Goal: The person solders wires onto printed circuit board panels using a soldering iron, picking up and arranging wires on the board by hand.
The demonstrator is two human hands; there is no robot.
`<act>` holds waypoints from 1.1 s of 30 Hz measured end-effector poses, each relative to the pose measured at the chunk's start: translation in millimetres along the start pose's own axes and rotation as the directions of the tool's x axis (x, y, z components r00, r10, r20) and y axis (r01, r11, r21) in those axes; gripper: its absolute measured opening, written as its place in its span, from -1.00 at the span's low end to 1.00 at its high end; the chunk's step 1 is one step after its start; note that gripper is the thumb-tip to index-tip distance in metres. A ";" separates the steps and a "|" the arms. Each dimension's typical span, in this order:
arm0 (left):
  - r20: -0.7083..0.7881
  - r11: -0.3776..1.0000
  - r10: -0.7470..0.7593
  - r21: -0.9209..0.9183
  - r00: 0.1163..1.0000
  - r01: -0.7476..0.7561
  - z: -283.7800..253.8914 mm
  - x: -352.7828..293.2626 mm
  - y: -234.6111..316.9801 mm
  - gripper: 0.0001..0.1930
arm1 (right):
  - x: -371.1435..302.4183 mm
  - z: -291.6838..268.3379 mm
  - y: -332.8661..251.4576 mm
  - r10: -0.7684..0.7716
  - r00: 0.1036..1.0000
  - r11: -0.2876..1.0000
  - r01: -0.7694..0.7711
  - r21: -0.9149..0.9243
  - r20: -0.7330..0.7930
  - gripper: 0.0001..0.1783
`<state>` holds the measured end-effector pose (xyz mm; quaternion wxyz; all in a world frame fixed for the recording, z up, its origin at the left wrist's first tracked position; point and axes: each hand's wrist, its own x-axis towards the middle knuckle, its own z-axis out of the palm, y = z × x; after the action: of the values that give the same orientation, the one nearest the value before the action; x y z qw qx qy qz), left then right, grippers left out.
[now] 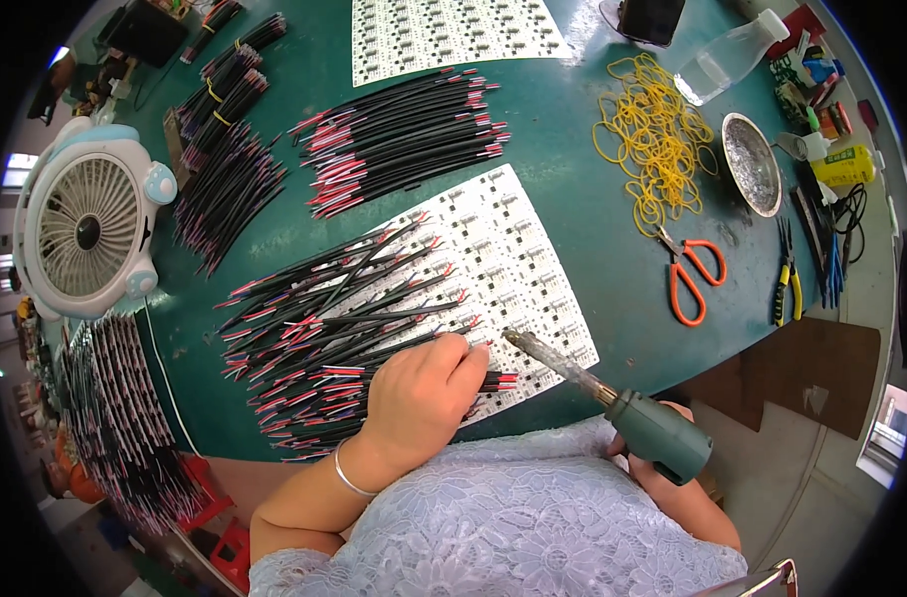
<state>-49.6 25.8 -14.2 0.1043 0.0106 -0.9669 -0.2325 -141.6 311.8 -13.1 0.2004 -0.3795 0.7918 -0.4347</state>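
My left hand (424,393) is closed, knuckles up, over the lower edge of a white circuit board panel (535,269). Its fingertips are hidden, so I cannot tell what it pinches. Black cables (314,328) with red, white and blue wire ends lie loosely over the panel's left part, some beside and beneath this hand. My right hand (648,478) is wrapped around a soldering iron (662,438) with a thick green handle, which hides most of the fingers. The iron's darkened tip points up and left over the panel, just right of my left hand.
A cable bundle (404,139) and another board panel (453,35) lie farther back. At left stand a fan (88,231) and more cables (230,199). Rubber bands (657,129), a metal bowl (752,164), a bottle (730,58), orange-handled scissors (688,274) and pliers (787,279) are at right.
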 end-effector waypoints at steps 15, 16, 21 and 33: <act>-0.022 0.999 0.036 -0.037 0.999 -0.037 -0.3 -0.2 -4.9 -0.71 | 7.3 3.5 -1.7 -0.017 1.000 0.999 0.017 0.043 0.004 -0.77; -0.013 0.999 0.036 -0.030 0.999 -0.036 -0.5 -0.2 -4.8 -0.71 | 12.3 0.4 -1.9 -0.058 0.996 0.998 0.057 0.028 0.068 -0.77; -0.009 0.999 0.032 -0.025 0.999 -0.032 -0.5 0.4 -4.9 -0.72 | 8.4 -1.7 3.0 -0.187 0.976 0.980 0.193 -0.045 0.109 -0.71; -0.053 0.995 0.075 -0.063 0.996 -0.078 3.7 0.0 -11.9 -0.73 | -11.3 2.5 4.3 0.245 0.966 0.950 -0.257 0.177 0.089 -0.77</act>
<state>-50.6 16.8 -22.8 0.1380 -0.0239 -0.9556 -0.2592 -134.7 320.6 -18.2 0.3147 -0.2696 0.7822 -0.4652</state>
